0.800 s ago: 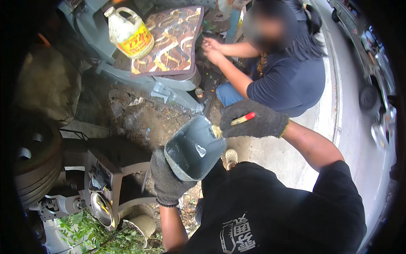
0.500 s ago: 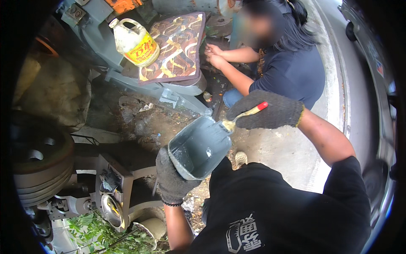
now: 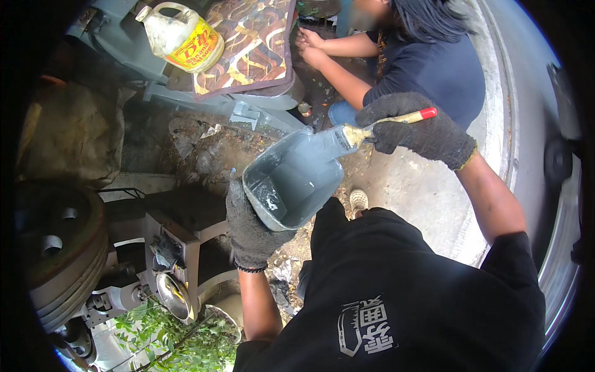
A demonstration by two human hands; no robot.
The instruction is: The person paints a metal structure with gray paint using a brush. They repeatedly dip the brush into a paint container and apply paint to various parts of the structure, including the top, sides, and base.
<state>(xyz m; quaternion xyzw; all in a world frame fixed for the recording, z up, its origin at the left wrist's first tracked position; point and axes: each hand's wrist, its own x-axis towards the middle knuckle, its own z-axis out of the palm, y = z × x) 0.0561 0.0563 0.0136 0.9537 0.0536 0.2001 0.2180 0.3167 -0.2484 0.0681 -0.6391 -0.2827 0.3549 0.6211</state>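
My left hand [image 3: 251, 226], in a dark work glove, grips the lower rim of a grey paint-coated container [image 3: 291, 180] that is tilted toward me. A little grey paint pools inside it. My right hand [image 3: 418, 127], also gloved, holds a paintbrush [image 3: 384, 124] with a pale handle and red tip. Its bristles rest on the container's upper rim. Both hands hover above dirt ground and grey machine parts.
Another person [image 3: 421, 62] in a dark blue shirt crouches ahead, hands at the machine. A yellow-labelled plastic jug [image 3: 183, 34] and a patterned cushion [image 3: 248, 43] lie on the grey frame. A rusty pulley wheel [image 3: 59, 248] and green leaves [image 3: 180, 335] sit lower left.
My view has tilted, so everything sits lower and nearer. The brush has come against the container's upper rim, and the container stays tilted in my left hand.
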